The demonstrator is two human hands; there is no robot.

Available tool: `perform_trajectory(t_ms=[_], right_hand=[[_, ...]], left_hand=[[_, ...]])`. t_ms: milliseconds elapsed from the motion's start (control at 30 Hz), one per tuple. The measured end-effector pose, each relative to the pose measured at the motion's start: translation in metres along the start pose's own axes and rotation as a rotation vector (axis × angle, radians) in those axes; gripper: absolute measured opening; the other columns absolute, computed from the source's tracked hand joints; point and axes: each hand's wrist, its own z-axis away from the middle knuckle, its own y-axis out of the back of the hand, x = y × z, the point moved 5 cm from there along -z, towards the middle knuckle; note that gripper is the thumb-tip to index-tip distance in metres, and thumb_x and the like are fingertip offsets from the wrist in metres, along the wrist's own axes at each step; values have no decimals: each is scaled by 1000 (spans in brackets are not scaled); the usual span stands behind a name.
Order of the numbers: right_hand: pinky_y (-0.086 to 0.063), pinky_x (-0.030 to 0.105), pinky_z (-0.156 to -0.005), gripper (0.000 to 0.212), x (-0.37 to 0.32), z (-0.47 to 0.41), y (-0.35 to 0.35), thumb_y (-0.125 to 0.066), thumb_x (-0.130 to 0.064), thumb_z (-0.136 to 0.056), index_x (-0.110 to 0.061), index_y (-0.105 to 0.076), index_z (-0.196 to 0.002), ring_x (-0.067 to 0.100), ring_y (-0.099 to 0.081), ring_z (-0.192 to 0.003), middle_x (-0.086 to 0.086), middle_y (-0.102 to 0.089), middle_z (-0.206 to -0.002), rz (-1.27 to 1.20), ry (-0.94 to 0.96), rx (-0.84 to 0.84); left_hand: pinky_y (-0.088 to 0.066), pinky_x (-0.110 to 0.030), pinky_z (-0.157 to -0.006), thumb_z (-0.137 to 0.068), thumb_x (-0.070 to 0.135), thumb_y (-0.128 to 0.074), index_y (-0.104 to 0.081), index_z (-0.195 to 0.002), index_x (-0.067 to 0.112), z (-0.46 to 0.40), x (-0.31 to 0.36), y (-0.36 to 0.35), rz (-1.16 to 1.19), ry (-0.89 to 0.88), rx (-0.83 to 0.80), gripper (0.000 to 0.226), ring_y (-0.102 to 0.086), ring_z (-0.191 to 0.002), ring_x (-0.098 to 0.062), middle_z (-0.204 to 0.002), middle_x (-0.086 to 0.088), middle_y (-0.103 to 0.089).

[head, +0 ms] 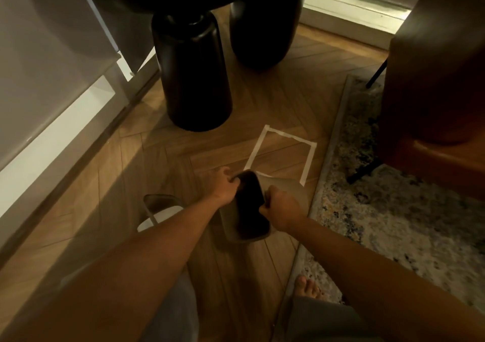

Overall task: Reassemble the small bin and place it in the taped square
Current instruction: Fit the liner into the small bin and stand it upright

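Hands of a standing person meet over a wooden herringbone floor [210,121], both closed on the rim of a small beige bin [286,192]. Left hand [223,184] curls its fingers over the far-left edge of the rim; right hand [279,209] clamps the right edge in a fist. Bin is tilted, its dark opening turned up towards the viewer, so that a dark inner liner [250,205] shows seated inside the beige outer shell. Whether the base touches the floor cannot be told. Bin sits at the near edge of the taped square [311,158], an outline of white tape on the floor; its upper part overlaps the near-left corner of the outline, while most of the square beyond it lies bare. Left of the bin, partly behind the left forearm, a second piece [157,210] with a grey frame and a pale surface rests on the floor, apart from the bin; its exact nature is unclear. Two black rounded table legs [194,79] stand beyond the square, the nearer one just left of the tape's far corner. Patterned rug [393,197] runs along the right of the square, its edge just beside the tape, with a brown chair [433,79] standing on it. Bare foot [308,288] rests at the rug's near edge.
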Motion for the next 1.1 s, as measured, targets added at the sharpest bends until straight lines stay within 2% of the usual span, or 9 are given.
perform_trajectory(t_ms=[133, 200, 300, 433, 500, 633, 800, 967, 1100], right_hand=[[-25, 14, -44, 25, 4, -6, 25, -74, -29, -84, -26, -49, -85, -4, -42, -56, -14, -48, -67, 98, -14, 131], [-31, 19, -46, 24, 13, -10, 29, -73, -25, -85, -24, -49, -85, 4, -51, -58, -9, -53, -68, 31, -37, 112], [-37, 23, -47, 25, 24, -13, 36, -71, -20, -88, -24, -47, -82, 10, -57, -61, -5, -57, -68, -80, -65, 102], [-40, 23, -51, 23, 40, -12, 46, -69, -17, -93, -27, -50, -86, 3, -57, -64, -10, -59, -72, -215, -102, 159], [-50, 28, -57, 14, 49, -10, 49, -67, -16, -96, -20, -54, -98, 12, -64, -69, -6, -62, -76, -276, -144, 172], [-61, 42, -64, 10, 63, -1, 44, -60, -11, -101, -16, -52, -100, 26, -72, -74, 9, -70, -81, -375, -226, 150], [-49, 18, -38, 13, 74, 13, 31, -57, -7, -103, -16, -48, -102, 14, -72, -57, 9, -67, -89, -477, -310, 92], [-50, 18, -39, 9, 85, 24, 19, -58, -8, -103, -11, -49, -103, 11, -72, -50, 13, -70, -93, -508, -356, 21], [-53, 24, -43, 17, 95, 31, 13, -59, -9, -103, -3, -49, -116, 22, -76, -60, 19, -70, -102, -521, -407, 8]], left_hand=[[-44, -41, -107, -101, 27, -57, -43, -150, 6, -1, -30, 1, -150, 106, -86, 55, -53, -130, -35, -146, -18, -51], [-44, -38, -104, -103, 31, -52, -49, -144, 4, 4, -42, -4, -165, 188, -167, 49, -54, -128, -35, -142, -19, -54], [-50, -40, -99, -101, 24, -54, -63, -128, 2, 4, -44, -6, -151, 155, -161, 36, -62, -115, -34, -128, -20, -64], [-52, -41, -95, -99, 12, -52, -65, -127, 8, 2, -32, 5, -129, 67, -22, 31, -63, -113, -34, -124, -15, -67], [-53, -42, -96, -99, 11, -51, -67, -125, 11, 0, -25, 10, -107, 24, 6, 30, -64, -112, -31, -122, -12, -68], [-51, -38, -99, -102, 12, -44, -62, -137, 17, 2, -9, 16, -53, -41, 47, 39, -61, -116, -27, -132, -8, -64], [-47, -29, -91, -104, 14, -43, -55, -142, 18, 4, -9, 8, -78, -54, -18, 40, -59, -115, -23, -136, -6, -60], [-45, -26, -90, -105, 12, -44, -55, -142, 13, 3, -18, -4, -74, -42, -67, 40, -58, -120, -24, -139, -10, -60], [-45, -27, -91, -105, 13, -46, -54, -143, 15, 3, -21, -14, -71, -32, -104, 40, -57, -119, -20, -140, -9, -58]])
